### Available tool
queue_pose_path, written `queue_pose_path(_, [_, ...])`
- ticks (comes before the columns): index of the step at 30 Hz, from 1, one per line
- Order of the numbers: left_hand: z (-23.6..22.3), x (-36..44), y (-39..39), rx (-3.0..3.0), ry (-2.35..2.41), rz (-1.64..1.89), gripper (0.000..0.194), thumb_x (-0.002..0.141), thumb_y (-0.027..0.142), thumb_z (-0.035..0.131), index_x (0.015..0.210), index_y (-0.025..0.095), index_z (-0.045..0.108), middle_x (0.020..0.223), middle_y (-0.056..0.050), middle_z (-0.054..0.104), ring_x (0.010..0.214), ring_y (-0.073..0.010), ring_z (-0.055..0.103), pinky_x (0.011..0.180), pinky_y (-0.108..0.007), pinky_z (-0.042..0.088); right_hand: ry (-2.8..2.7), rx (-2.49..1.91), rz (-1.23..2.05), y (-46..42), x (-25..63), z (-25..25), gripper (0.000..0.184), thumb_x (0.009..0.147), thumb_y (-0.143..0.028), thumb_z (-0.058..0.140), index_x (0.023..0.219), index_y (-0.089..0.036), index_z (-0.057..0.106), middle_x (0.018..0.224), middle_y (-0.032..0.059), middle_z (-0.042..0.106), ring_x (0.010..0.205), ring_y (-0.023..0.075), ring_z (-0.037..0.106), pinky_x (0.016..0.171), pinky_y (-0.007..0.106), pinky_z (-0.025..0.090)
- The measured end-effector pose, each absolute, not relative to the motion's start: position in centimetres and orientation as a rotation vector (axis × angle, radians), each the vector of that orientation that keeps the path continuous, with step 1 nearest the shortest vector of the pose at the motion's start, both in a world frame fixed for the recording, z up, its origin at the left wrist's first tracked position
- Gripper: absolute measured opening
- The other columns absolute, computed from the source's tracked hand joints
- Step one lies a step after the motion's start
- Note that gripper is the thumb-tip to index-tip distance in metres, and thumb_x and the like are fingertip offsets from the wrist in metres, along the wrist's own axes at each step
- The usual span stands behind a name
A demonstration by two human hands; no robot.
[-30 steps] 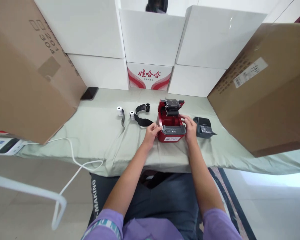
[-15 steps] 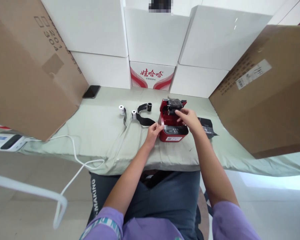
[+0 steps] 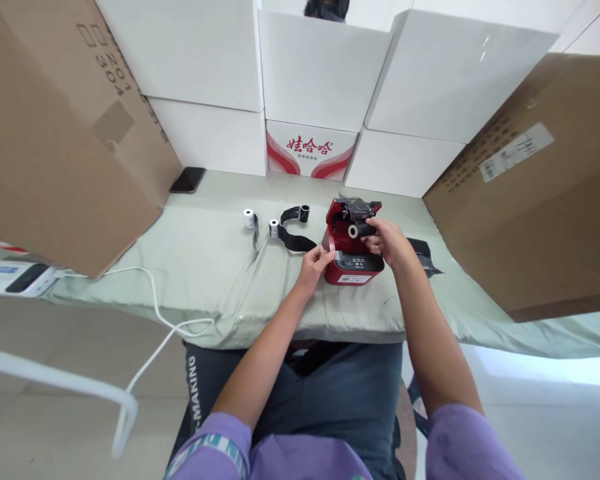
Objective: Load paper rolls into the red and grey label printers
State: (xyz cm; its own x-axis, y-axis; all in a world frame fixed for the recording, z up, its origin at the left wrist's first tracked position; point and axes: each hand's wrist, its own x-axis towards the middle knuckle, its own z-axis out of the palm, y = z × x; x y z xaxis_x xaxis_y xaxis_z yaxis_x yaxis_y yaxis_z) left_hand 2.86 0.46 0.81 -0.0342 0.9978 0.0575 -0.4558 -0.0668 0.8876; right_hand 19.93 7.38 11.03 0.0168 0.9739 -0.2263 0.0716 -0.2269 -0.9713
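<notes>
A small red label printer [image 3: 341, 275] stands on the cloth-covered table with its lid [image 3: 334, 209] raised. My left hand [image 3: 315, 268] is closed on the printer's front left edge, thumb and fingers pinching it. Above the open compartment, my right hand [image 3: 387, 241] grips a black ribbon roll [image 3: 362, 230], whose pale hollow end faces left. Crinkled black film [image 3: 357, 208] shows at the raised lid. Left of the printer lie two white-cored rolls [image 3: 249, 217] with dark strips, and a black roll [image 3: 305, 213] joined to a curled strip. Part of the compartment is hidden by my right fingers.
Right of the printer is a black packet [image 3: 423, 253]. White boxes [image 3: 325, 73] are stacked along the back, with large cardboard boxes [image 3: 570, 200] on both sides. A phone [image 3: 188, 180] lies at back left. A white cable [image 3: 155, 303] loops over the left front edge.
My right hand has brought the black roll slightly down and toward me, away from the lid, and its hollow end shows more. The left hand stays at the printer's edge. The whole view has shifted slightly.
</notes>
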Motion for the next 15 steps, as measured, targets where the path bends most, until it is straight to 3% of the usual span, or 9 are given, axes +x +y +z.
queue_pose_path(3, [1.0, 2.8, 0.4, 0.902, 0.83, 1.458, 0.063, 0.072, 0.06, 0.086, 0.061, 0.021, 0.038, 0.055, 0.007, 0.038, 0.055, -0.0082, 0.033, 0.056, -0.025, 0.025, -1.137, -1.372, 1.267, 6.6, 20.3, 12.1, 0.025, 0.078, -0.036, 0.073, 0.074, -0.021, 0.053, 0.056, 0.0013, 0.06, 0.037, 0.0078, 0.042, 0.034, 0.02, 0.025])
queue_pose_path(7, [1.1, 2.9, 0.4, 0.906, 0.828, 1.467, 0.063, 0.072, 0.061, 0.086, 0.061, 0.021, 0.038, 0.055, 0.007, 0.038, 0.055, -0.0081, 0.033, 0.057, -0.026, 0.025, -1.404, -1.132, 0.951, 6.6, 20.5, 14.7, 0.024, 0.077, -0.036, 0.078, 0.084, -0.021, 0.061, 0.075, 0.0023, 0.064, 0.053, 0.0115, 0.058, 0.038, 0.021, 0.035])
queue_pose_path(11, [1.1, 3.0, 0.4, 0.886, 0.821, 1.466, 0.064, 0.07, 0.062, 0.087, 0.061, 0.021, 0.039, 0.055, 0.007, 0.038, 0.055, -0.0077, 0.032, 0.057, -0.026, 0.022, -1.631, -0.913, 0.714, 8.0, 18.3, 17.2, 0.034, 0.082, -0.041, 0.08, 0.105, -0.025, 0.061, 0.109, 0.0059, 0.068, 0.085, 0.0189, 0.071, 0.057, 0.028, 0.056])
queue_pose_path(15, [0.9, 3.1, 0.6, 0.896, 0.82, 1.484, 0.065, 0.071, 0.063, 0.086, 0.06, 0.021, 0.038, 0.056, 0.008, 0.036, 0.056, -0.0077, 0.032, 0.057, -0.026, 0.023, -1.786, -0.785, 0.713, 9.6, 12.9, 17.8, 0.042, 0.09, -0.036, 0.073, 0.125, -0.03, 0.053, 0.119, 0.0055, 0.067, 0.102, 0.0204, 0.07, 0.078, 0.034, 0.063])
